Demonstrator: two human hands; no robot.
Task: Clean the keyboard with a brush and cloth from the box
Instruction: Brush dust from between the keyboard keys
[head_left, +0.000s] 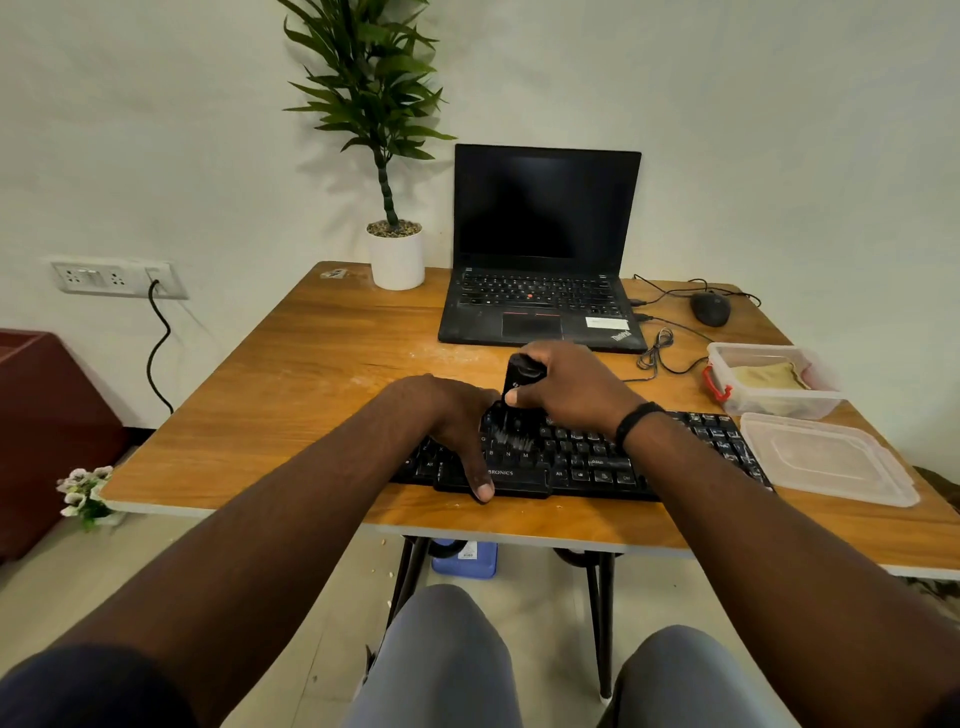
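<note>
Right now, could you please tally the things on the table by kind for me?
Keyboards: 1, keyboard
Brushes: 1, brush
Laptops: 1, laptop
Mice: 1, mouse
Potted plants: 1, plant
Plastic boxes: 1, box
Loose lids: 1, lid
Cloths: 1, cloth, inside the box
Total: 8

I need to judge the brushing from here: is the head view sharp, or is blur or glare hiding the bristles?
Head view: brush bristles smear with motion blur on the keyboard; the right hand and left hand are sharp; wide-angle bending at the table edges; soft plant shadow; no glare.
</note>
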